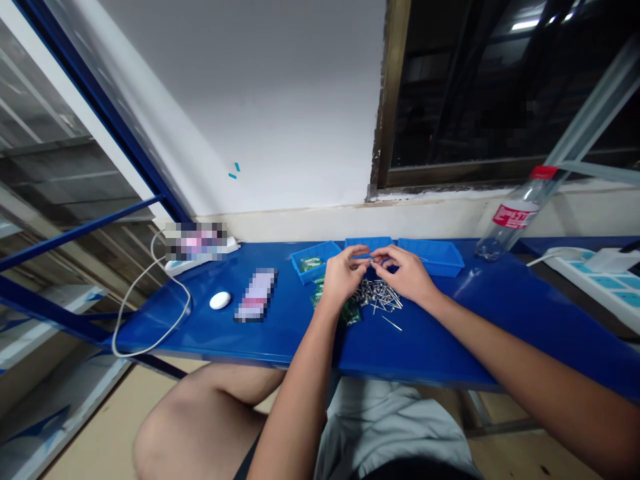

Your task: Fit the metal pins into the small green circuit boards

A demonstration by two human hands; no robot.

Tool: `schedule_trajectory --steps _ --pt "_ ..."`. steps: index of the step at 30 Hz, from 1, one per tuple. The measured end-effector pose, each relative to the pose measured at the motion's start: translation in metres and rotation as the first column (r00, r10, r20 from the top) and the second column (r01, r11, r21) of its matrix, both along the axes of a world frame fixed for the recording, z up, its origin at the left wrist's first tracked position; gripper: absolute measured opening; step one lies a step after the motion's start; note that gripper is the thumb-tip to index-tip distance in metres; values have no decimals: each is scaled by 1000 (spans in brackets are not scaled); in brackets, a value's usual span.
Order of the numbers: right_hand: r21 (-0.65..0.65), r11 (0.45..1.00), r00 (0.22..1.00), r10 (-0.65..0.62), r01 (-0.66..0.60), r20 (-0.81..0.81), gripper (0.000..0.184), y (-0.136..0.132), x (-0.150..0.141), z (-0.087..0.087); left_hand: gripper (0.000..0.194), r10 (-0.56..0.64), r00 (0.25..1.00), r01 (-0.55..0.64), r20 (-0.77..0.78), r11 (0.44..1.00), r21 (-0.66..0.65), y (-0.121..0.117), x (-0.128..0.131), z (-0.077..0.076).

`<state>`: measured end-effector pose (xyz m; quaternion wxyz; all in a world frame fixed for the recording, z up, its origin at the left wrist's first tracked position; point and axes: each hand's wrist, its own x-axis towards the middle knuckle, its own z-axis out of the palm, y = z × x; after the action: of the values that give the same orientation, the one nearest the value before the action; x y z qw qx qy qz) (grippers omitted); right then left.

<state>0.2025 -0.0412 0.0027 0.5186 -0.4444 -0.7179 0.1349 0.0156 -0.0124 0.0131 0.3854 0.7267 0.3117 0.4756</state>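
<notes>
My left hand [344, 275] and my right hand [404, 272] meet at the fingertips above the blue table. Both are closed in a pinch, and whatever is between their fingers is too small to make out. Below them lies a heap of shiny metal rivets [384, 297] with long thin pins, partly covered by my hands. One loose rivet [392, 323] rests apart, nearer the table's front edge. Green plastic packets [351, 313] lie beside the heap, partly behind my left hand. Behind my hands stand blue trays: a left tray [300, 272] with green packets, a middle tray [367, 244] and a right tray [453, 267].
On the left of the blue table [200, 337] are a blurred-out phone [256, 297], a white oval object [220, 301] and a white cable [123, 320]. A plastic bottle [515, 217] stands back right, near a power strip [600, 280]. The wall [300, 120] bounds the back.
</notes>
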Motion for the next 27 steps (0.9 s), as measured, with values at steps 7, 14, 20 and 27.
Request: schedule_trajectory --steps 7,14,20,27 --pt "208 961 932 -234 180 275 24 13 20 7 28 48 960 -2 -276 986 165 -9 -1 10" --pt "192 935 795 -355 299 493 17 32 41 -5 34 49 824 132 -565 952 275 -10 -2 6" --pt "200 930 775 -366 307 516 16 25 36 -4 27 92 895 32 -436 962 270 -10 -2 9" --pt "207 978 872 -111 11 477 19 9 23 3 24 177 964 -132 -197 966 223 -9 -3 13"
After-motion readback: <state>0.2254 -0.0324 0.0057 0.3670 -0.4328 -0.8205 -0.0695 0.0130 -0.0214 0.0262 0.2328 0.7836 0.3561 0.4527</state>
